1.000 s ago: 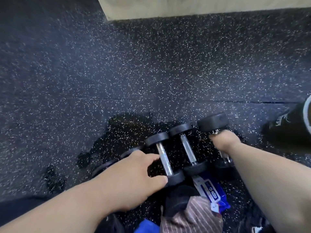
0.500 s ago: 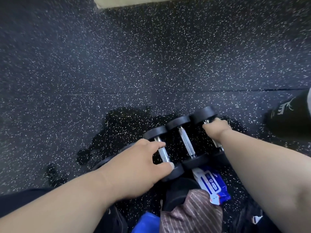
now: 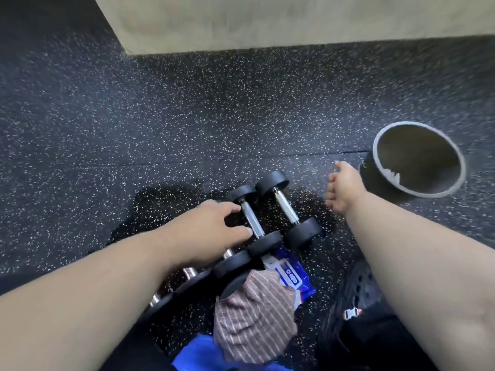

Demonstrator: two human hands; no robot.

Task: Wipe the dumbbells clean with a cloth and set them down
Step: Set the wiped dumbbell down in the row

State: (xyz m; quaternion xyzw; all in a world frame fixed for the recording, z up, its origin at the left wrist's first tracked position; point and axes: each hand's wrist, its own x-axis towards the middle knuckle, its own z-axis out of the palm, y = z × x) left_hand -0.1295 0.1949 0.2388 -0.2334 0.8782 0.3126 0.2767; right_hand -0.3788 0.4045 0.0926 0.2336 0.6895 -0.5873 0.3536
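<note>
Several black-headed dumbbells with chrome handles lie side by side on the speckled rubber floor. The rightmost dumbbell [image 3: 286,208] lies free. My left hand [image 3: 211,228] rests flat over the row, its fingers apart, with thumb and fingertips touching the handle of the second dumbbell [image 3: 251,220]. My right hand [image 3: 344,188] hovers to the right of the row, fingers spread and empty, just beside a black bucket [image 3: 380,145]. A brown striped cloth [image 3: 254,317] lies bunched at the near end of the dumbbells, held by neither hand.
A blue wipes pack [image 3: 290,281] lies under the dumbbell heads, and a blue cloth [image 3: 198,353] sits at the bottom edge. A black bag [image 3: 356,303] is at lower right. A pale wall base [image 3: 267,22] runs along the top. A dark wet patch surrounds the dumbbells.
My right hand has let go of the rightmost dumbbell and swung right toward the bucket. My left hand has shifted over the row. The view has tilted, bringing the bucket in.
</note>
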